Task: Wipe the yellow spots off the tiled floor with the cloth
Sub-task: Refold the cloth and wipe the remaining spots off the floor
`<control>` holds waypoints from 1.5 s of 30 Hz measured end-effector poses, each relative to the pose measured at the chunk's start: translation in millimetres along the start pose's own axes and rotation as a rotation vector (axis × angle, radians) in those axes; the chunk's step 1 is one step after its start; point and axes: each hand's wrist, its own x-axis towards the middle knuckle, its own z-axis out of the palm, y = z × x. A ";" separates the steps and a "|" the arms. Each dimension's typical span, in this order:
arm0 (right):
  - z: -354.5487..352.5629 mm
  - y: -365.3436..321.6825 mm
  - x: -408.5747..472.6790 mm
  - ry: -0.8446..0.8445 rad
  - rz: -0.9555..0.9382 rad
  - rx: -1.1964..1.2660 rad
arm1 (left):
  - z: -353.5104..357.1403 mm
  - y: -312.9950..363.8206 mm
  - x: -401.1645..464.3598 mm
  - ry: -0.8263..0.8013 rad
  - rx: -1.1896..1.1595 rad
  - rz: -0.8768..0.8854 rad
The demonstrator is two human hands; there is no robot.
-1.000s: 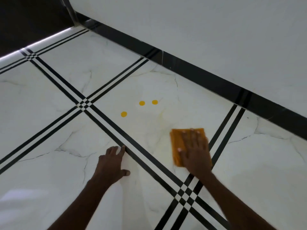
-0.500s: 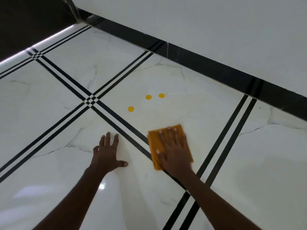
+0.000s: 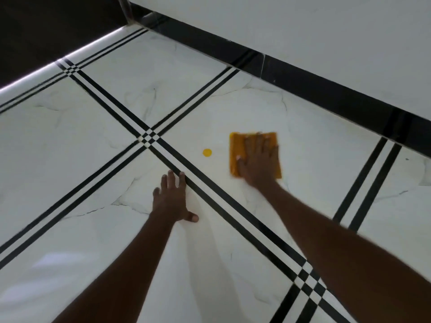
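Right hand [image 3: 257,163] pressed flat, fingers spread, on the orange cloth [image 3: 238,155] on the floor [image 3: 233,113]; one yellow spot [image 3: 207,152] just left of the cloth. Left hand [image 3: 171,200] flat, grasping nothing.

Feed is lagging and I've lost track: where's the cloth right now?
In the head view the orange cloth lies flat on the floor under the right hand, just right of the one yellow spot in view.

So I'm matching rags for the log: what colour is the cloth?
Orange-yellow, plain, lying flat under the right hand; the cloth shows best in the head view.
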 end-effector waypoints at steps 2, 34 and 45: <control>3.8 -13.2 -45.1 -0.022 -0.135 -0.012 | -0.9 0.1 -1.0 0.008 -0.009 -0.008; 16.8 -92.0 46.1 0.076 -0.262 -0.011 | 6.7 -4.1 -1.6 0.003 -0.113 0.006; -17.7 28.1 23.2 -0.015 -0.215 -0.082 | 4.9 -3.9 -5.2 0.048 -0.121 0.007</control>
